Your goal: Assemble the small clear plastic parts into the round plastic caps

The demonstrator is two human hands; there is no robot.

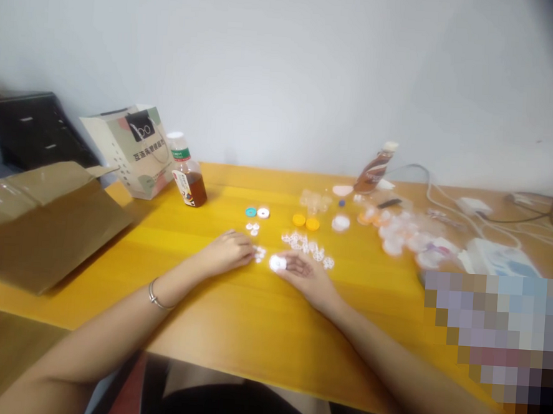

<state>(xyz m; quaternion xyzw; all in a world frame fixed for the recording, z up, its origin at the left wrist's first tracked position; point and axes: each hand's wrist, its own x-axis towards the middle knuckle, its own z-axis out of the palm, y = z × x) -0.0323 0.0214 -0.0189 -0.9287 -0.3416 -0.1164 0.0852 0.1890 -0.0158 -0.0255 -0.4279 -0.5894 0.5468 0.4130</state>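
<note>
My right hand (308, 276) pinches a round white disc-shaped piece (277, 263) between thumb and fingers, just above the table. To its left, my left hand (229, 254) rests low over the tabletop with its fingers curled together. Its fingertips are at a small cluster of white pieces (259, 254); blur hides whether one is held. Behind the hands lie a few more small white pieces (253, 228), a teal ring-like disc (250, 212) and a white one (263, 213). Several white wheel-like pieces with holes (302, 243) are spread beyond my right hand.
Two orange-yellow discs (305, 222) and a white round piece (341, 223) lie farther back. An amber drink bottle (191, 183), paper bag (143, 155) and cardboard box (50, 224) stand left. Right are a brown bottle (375, 169), bagged pieces (406, 233) and cables (449, 208).
</note>
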